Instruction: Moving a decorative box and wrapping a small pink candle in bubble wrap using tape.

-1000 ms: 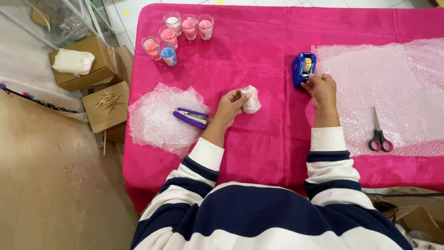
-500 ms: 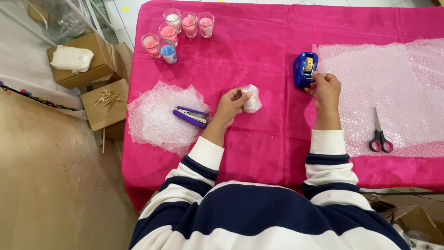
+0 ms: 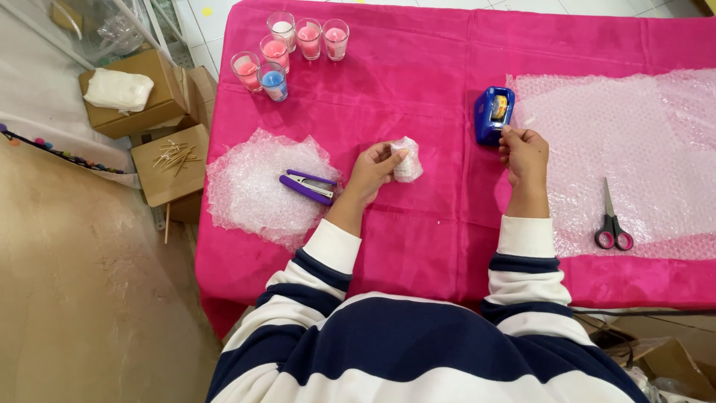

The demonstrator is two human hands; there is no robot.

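Left hand (image 3: 371,170) is closed around a small bundle wrapped in bubble wrap (image 3: 407,159), holding it just above the pink tablecloth (image 3: 418,82) near the middle of the table. Right hand (image 3: 524,151) is pinched narrow at the mouth of the blue tape dispenser (image 3: 492,114), thumb and forefinger together; a strip of tape is probably between them, but it is too thin and clear to confirm from this view.

Assessment of the step in hand: the tape is best drawn straight and level from the dispenser, torn cleanly against its cutter, and kept off the cloth. The left hand should keep the loose flap of wrap pressed shut, seam turned toward the right hand, so the strip lands across the seam in one pass.

Position: the bundle lies left of the dispenser, apart from it, and well clear of the right hand. A loose piece of bubble wrap (image 3: 257,186) with a purple stapler (image 3: 307,186) on it sits toward the table's left edge, just beside the left wrist. A larger bubble wrap sheet (image 3: 641,142) covers the right end, with scissors (image 3: 611,224) lying on it near the front edge. Glass candle jars (image 3: 291,48) cluster at the far left corner.
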